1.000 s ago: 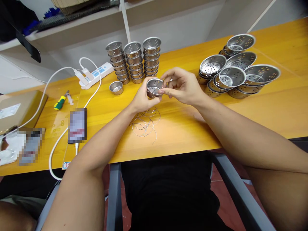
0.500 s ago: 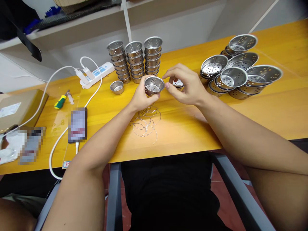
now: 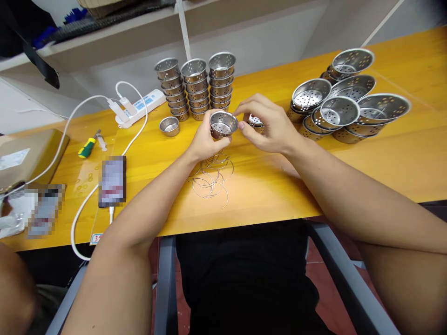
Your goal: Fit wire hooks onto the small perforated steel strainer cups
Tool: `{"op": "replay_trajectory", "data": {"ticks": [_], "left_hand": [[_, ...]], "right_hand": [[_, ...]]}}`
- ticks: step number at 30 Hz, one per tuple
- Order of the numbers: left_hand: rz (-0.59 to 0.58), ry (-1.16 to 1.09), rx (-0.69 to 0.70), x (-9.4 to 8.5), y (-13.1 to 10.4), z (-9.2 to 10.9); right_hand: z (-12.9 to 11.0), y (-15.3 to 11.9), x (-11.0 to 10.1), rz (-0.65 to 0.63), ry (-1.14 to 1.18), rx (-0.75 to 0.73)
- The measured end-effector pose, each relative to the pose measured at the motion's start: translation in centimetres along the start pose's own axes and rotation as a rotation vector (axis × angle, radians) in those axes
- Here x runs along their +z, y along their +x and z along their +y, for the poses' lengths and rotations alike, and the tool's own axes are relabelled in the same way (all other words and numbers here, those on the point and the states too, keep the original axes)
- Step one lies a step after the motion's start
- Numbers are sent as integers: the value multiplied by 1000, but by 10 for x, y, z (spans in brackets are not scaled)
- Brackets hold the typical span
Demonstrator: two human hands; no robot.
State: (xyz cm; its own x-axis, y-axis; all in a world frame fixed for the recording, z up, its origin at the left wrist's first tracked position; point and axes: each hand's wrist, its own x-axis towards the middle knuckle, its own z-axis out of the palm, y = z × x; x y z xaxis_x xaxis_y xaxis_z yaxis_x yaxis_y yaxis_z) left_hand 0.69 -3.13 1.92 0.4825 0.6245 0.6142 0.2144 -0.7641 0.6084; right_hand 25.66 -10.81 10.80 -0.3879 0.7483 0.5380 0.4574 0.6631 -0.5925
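— Wood-grain tabletop (image 3: 265, 200), set against a grey wall (image 3: 265, 44); where upon it is the principal object?

— Perforated metal cup (image 3: 221, 129), mouth up and tilted toward the viewer, held above the tabletop's middle. Left hand (image 3: 202, 142): fingers and thumb curled around the wall. Right hand (image 3: 274, 125): thumb and index finger spread beside the rim; contact cannot be told.

— How might the cup best be handled?

— Probably by a steady left grip below the rim, with light right fingertips, so that the thin wall is not bent.

— And the surroundings?

— Loose wire loops (image 3: 211, 182) lie just below, liable to snag a lowered wrist. Bare wood between them and the right forearm offers room, bounded by the front edge. Cup stacks (image 3: 196, 88) stand near the back edge; nested cups (image 3: 335, 116) limit rightward travel.
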Motion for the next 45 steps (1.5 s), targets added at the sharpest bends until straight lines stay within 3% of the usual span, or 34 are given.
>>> {"op": "replay_trajectory", "data": {"ticks": [7, 18, 30, 35, 38, 41, 45], "left_hand": [[-1, -2, 49, -1, 0, -6], [3, -52, 64, 4, 1, 3], [-50, -23, 93, 2, -1, -1], [-101, 6, 45, 5, -1, 8], [-80, 47, 17, 2, -1, 5], [-49, 74, 11, -5, -2, -7], [-28, 96, -9, -10, -6, -21]], "right_hand": [[9, 0, 5, -21, 51, -2], [22, -3, 19, -77, 53, -113], [15, -2, 15, -47, 26, -112], [20, 2, -3, -65, -13, -95], [22, 5, -26, 14, -111, -84], [23, 7, -46, 105, -278, 65], [32, 7, -52, 42, -393, 250]]}}
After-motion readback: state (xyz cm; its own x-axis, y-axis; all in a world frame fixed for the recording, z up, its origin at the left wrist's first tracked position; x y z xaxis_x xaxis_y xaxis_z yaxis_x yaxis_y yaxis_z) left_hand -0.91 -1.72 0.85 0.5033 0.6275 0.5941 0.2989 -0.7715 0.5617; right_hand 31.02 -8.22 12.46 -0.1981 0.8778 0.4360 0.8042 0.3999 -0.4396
